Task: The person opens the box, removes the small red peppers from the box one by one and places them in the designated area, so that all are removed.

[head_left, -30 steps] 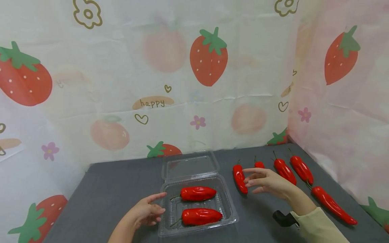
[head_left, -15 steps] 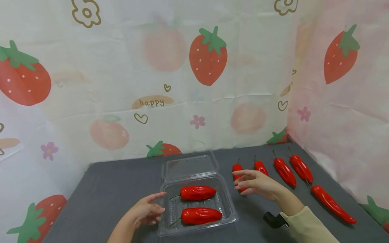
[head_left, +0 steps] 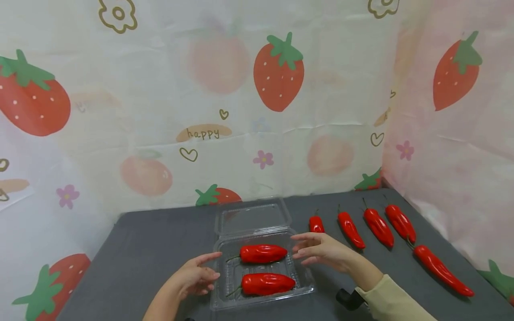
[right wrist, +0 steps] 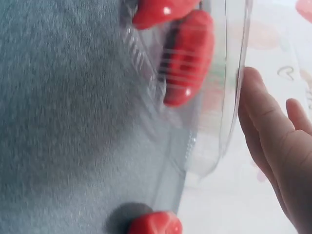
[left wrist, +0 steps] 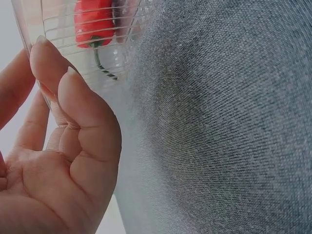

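An open clear plastic clamshell box (head_left: 263,303) stands mid-table, its lid (head_left: 253,218) folded back. Two red peppers, one farther back (head_left: 263,253) and one nearer (head_left: 268,284), lie crosswise inside with stems to the left. My left hand (head_left: 192,278) is at the box's left side, index finger reaching to the rim, the others loosely bent. Over the box's back right corner hovers my right hand (head_left: 327,252), fingers fairly straight and holding nothing. In the right wrist view its fingertips (right wrist: 253,80) are right at the box's rim.
Right of the box, several more red peppers lie on the grey table: one partly behind my right hand (head_left: 316,224), others farther right (head_left: 351,229) (head_left: 379,227), and one near the right edge (head_left: 443,271). Printed cloth walls (head_left: 160,107) close off the back and sides.
My right hand has moved left from the loose peppers to the box's right side, uncovering the pepper second from the left. The left hand has stayed by the rim.
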Available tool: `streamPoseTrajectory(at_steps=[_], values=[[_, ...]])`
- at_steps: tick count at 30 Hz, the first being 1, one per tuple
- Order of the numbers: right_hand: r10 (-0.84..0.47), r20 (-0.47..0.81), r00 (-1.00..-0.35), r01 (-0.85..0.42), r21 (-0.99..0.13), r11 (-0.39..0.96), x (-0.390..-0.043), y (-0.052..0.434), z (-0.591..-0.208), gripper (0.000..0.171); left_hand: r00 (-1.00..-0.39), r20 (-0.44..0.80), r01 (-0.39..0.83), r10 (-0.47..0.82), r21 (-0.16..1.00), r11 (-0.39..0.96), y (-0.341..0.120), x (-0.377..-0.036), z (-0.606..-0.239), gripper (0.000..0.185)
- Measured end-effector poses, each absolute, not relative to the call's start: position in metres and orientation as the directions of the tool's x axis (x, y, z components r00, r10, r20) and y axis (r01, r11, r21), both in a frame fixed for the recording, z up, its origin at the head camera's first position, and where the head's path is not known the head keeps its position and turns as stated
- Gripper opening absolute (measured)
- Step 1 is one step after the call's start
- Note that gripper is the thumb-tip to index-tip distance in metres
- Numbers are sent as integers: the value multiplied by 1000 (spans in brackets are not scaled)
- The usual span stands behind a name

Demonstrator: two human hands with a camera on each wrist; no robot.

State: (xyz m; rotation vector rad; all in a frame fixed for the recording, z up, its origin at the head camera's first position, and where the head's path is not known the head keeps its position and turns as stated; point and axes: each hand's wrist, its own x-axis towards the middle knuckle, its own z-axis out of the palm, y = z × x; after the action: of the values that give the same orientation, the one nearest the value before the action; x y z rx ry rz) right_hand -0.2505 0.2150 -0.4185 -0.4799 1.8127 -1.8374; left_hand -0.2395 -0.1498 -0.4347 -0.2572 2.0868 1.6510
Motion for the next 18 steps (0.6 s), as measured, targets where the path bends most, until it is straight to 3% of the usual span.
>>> streamPoseTrajectory(at_steps=[7, 18], values=[[-582, -154, -799, 147, -987, 60, -251, 200, -422, 61, -877, -458, -414, 142, 872, 261, -150, -239, -436, 60], [-582, -295, -758, 158, -949, 274, -256, 164, -430, 54, -881, -429, -378, 198, 891, 250, -152, -238, -436, 62]])
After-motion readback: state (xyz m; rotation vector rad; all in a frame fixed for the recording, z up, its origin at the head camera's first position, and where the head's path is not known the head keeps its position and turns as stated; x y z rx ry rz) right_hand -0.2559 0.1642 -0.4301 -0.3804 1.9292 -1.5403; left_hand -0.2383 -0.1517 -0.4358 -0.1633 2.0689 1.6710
